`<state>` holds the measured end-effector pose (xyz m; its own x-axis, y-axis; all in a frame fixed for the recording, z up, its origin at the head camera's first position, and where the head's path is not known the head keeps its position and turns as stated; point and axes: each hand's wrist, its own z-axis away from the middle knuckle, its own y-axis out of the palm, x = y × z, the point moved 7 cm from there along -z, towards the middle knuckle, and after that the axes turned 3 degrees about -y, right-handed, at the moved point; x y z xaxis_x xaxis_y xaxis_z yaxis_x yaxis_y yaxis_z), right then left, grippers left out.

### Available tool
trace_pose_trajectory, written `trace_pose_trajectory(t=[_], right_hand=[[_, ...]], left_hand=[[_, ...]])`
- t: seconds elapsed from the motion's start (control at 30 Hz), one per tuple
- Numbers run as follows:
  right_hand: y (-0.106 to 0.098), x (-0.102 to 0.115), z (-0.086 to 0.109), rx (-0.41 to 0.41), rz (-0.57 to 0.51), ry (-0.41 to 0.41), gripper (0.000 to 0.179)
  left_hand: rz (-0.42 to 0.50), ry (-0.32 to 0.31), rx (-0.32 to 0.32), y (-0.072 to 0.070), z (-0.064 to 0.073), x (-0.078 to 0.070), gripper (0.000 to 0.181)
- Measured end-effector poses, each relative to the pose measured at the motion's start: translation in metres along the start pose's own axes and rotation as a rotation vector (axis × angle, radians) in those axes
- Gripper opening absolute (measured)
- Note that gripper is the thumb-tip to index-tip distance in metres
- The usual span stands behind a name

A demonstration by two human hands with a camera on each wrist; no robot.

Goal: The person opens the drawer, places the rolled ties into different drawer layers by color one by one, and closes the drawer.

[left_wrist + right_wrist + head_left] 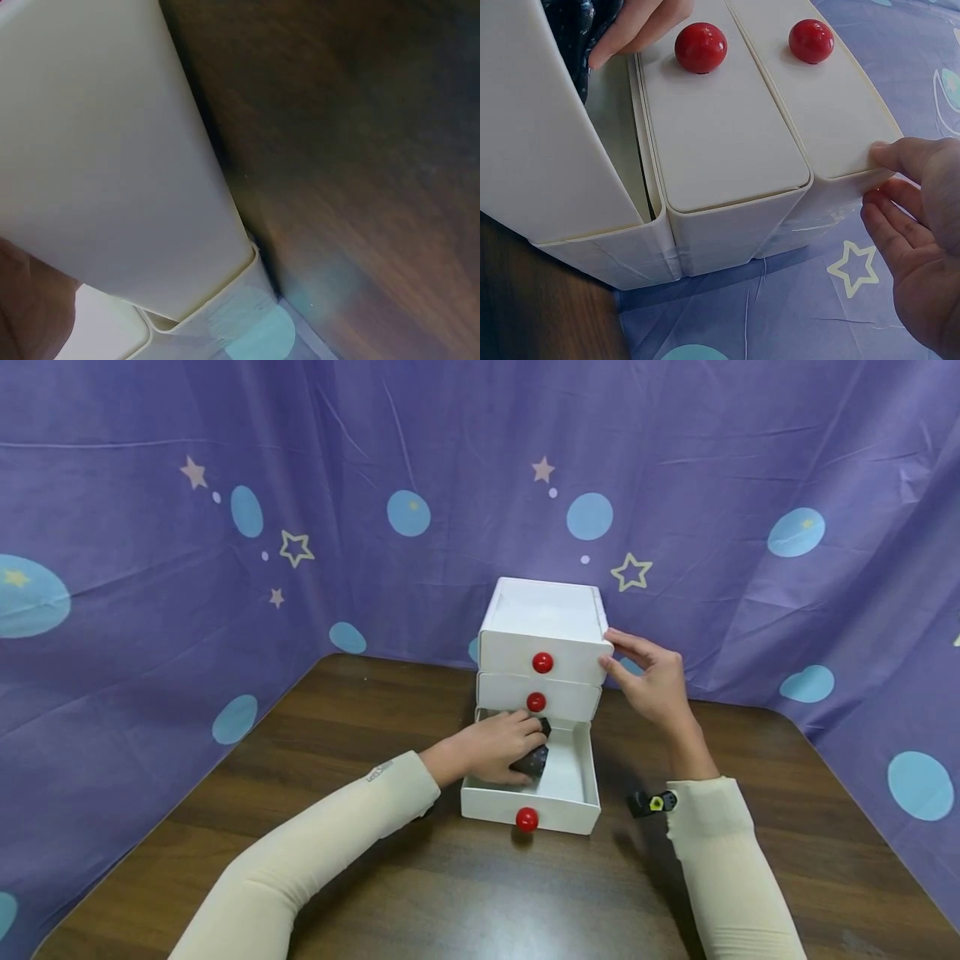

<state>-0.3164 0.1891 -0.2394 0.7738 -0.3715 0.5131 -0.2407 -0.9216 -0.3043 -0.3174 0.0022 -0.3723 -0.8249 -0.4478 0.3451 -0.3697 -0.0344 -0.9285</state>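
A white drawer cabinet point(551, 610) has its bottom drawer point(573, 768) pulled out; the two drawers above it are closed. Inside the open drawer, my left hand point(502, 745) grips a dark cloth with pale specks point(534, 762). The right wrist view shows the fingers curled against that dark cloth point(581, 34). My right hand point(654, 681) holds the cabinet's upper right front corner, thumb on the top drawer's front point(847, 112) and the other fingers along the side. In the left wrist view, only part of the left hand point(34, 304) shows beyond the drawer's outer wall point(120, 150).
Each drawer has a round red knob, the bottom one point(527, 819) facing me. The cabinet stands on a brown wooden table point(420, 893), near its back edge. Behind and beside it hangs a purple curtain point(465, 435) with stars and blue ovals.
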Motion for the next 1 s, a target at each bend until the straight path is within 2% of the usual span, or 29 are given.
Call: trace_pose_trajectory(t=[0.27,0.43,0.63,0.73,0.87,1.0], right_hand=[[0.0,-0.002,0.0,0.005,-0.001,-0.004,0.034],[0.0,-0.002,0.001,0.007,0.007,0.002,0.035],[-0.001,-0.001,0.001,0.008,-0.003,0.009,0.034],[-0.001,-0.001,0.001,0.007,-0.005,0.014,0.034],[0.0,-0.001,0.001,0.004,0.004,0.013,0.034],[0.0,0.0,0.001,0.004,0.0,0.009,0.034]], left_hand=[[0.11,0.011,-0.025,-0.004,0.005,0.004,0.067],[0.144,0.02,-0.054,-0.012,0.009,0.003,0.064],[0.131,0.028,-0.068,-0.023,0.015,0.0,0.058],[0.115,0.031,-0.096,-0.031,0.02,-0.003,0.053],[0.105,0.045,-0.151,-0.043,0.027,-0.007,0.046],[0.076,0.087,-0.224,-0.053,0.034,-0.014,0.042]])
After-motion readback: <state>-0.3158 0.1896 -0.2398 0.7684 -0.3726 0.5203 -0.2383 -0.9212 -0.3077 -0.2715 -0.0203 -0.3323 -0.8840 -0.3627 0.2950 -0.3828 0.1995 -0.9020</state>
